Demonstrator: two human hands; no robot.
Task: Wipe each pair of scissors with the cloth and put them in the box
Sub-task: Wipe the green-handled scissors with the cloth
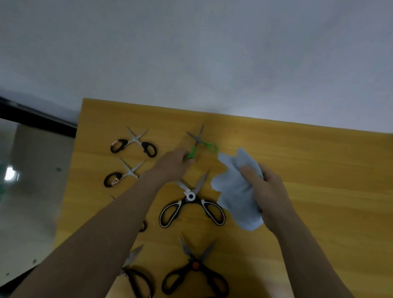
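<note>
Yellow wooden tabletop [308, 158] under a grey wall carries several open scissors. Near its far edge the left hand [174, 163] pinches one handle of the green scissors [200, 144]; the right hand [265, 190] clutches the pale blue cloth [234, 195] beside them.

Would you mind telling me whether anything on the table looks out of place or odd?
All the scissors lie with blades spread open rather than closed, for instance the green-handled scissors at the left hand. No box is in view. The right hand grips the cloth. Nothing looks spilled or damaged.
</note>
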